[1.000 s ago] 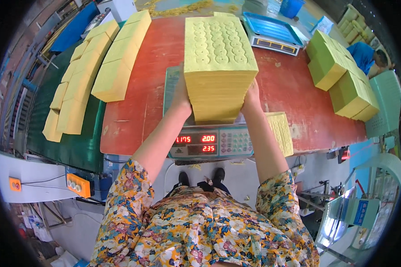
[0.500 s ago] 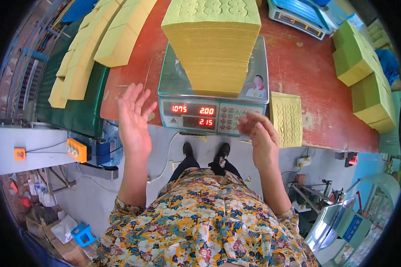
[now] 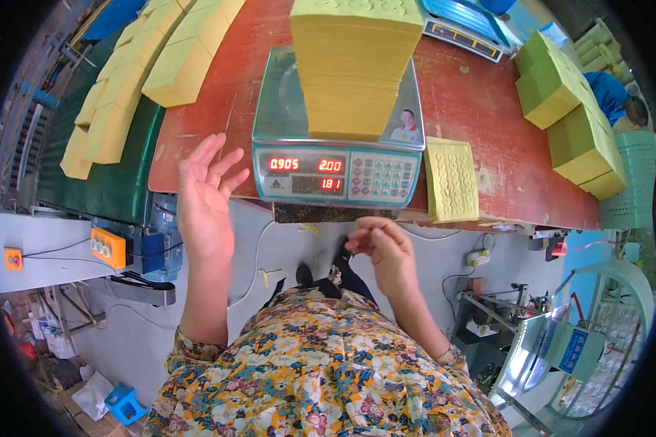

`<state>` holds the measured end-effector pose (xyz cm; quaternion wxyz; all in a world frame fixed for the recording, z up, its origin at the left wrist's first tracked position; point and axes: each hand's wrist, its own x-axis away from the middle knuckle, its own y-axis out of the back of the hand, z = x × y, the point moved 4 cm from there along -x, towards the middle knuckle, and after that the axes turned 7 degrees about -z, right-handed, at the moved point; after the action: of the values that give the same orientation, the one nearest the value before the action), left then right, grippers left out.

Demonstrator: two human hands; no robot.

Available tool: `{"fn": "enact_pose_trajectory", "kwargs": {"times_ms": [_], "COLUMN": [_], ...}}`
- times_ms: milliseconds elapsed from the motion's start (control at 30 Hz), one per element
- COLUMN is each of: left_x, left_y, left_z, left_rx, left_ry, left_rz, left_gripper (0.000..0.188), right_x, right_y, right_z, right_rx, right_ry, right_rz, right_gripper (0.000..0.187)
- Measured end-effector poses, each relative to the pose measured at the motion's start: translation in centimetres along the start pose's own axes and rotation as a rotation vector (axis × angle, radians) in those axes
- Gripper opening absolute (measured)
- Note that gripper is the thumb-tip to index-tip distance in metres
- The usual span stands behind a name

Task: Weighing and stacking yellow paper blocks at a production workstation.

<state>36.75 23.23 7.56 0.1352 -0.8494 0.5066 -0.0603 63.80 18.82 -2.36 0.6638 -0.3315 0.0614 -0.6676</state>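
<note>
A tall stack of yellow embossed paper sheets [image 3: 353, 76] stands on the metal pan of a digital scale [image 3: 266, 102], whose red digits are lit. To the left of the scale's front panel my left hand [image 3: 208, 197] is raised, palm turned inward, fingers spread and empty. Below the front of the scale, off the table edge, hovers my right hand [image 3: 386, 255]. Its fingers are loosely curved, and nothing shows in them. Neither hand touches the stack. A thin yellow embossed pad [image 3: 452, 180] lies right of the scale, at the table's front edge.
The red table [image 3: 488, 109] bears a second scale [image 3: 465, 29] at the back and yellow blocks [image 3: 576, 131] on the right. Rows of yellow blocks [image 3: 116, 109] line the left, partly on a green belt [image 3: 124, 189]. A person in blue [image 3: 605, 95] is at far right.
My right hand has moved down and left, away from the scale's keypad. My left hand stays raised. The red digits read lower, and the stack's top sits farther from the pan's left edge.
</note>
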Motion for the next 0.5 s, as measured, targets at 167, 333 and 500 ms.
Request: {"fn": "enact_pose_trajectory", "kwargs": {"times_ms": [167,333,500], "left_x": [2.0,3.8,5.0], "left_y": [6.0,10.6,12.4], "left_z": [-0.6,-0.9,-0.6], "left_rx": [-0.051,-0.068,-0.065], "left_ry": [0.024,0.029,0.061], "left_rz": [-0.064,-0.090,-0.076], "left_gripper": [0.060,0.056,0.055], "right_x": [2.9,5.5,7.3], "right_y": [-3.4,-5.9,-6.1], "right_z": [-4.8,-6.9,-7.4], "right_rx": [0.018,0.080,0.153], "right_ry": [-0.141,-0.107,-0.124], "right_rz": [0.033,0.129,0.114], "right_gripper": [0.022,0.022,0.022]}}
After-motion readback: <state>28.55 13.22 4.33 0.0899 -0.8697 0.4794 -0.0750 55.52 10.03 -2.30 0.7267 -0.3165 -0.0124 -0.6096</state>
